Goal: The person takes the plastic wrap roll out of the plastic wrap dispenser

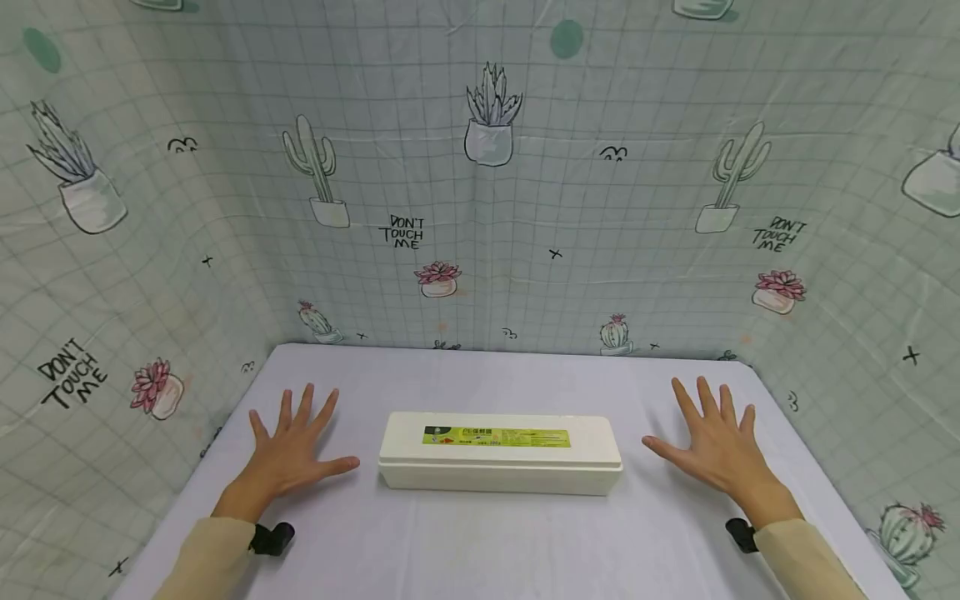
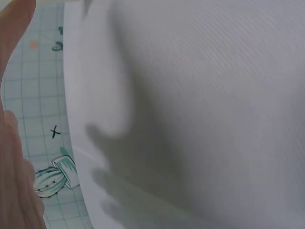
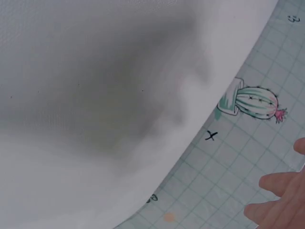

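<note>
A long cream-white box with a lid lies crosswise at the middle of the table, a yellow-green label along its top. To its left my left hand is spread with fingers apart, thumb pointing toward the box's end and short of it. On the other side, my right hand is spread the same way, its thumb toward the box's right end. Neither hand holds anything. In the left wrist view part of the left hand shows at the left edge; the right wrist view catches fingertips at the lower right.
The white tabletop carries the box, and shadows of the hands fall on it. A grid-patterned cloth with printed cacti encloses the back and both sides. Dark bands circle both wrists by the beige sleeves.
</note>
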Tool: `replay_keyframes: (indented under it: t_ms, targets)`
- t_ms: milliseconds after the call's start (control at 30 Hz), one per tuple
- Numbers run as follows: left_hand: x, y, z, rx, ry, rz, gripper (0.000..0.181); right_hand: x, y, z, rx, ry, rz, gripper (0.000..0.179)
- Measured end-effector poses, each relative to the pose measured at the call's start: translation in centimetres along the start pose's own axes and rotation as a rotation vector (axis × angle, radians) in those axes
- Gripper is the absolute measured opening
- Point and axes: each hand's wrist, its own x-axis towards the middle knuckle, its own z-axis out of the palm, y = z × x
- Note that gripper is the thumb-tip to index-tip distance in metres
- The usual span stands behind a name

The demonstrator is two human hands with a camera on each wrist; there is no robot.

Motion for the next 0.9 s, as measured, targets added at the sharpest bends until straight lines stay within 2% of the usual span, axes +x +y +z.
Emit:
replay_keyframes:
  t_ms: [333,700,900]
  targets:
    - [0.3,1.0,1.5,0.000,-0.011,0.079,0.131,0.4,-0.9,-0.2,0.025,-0.017,-0.015,0.112]
    - [0.4,2.1,2.0,-0.130,-0.021,0.177,0.136,0.3,-2.7,0.1,0.053,-0.008,-0.024,0.111]
    - [0.4,2.6,2.7,-0.205,-0.001,0.201,0.138,0.3,-3.8,0.3,0.082,-0.009,-0.046,0.108]
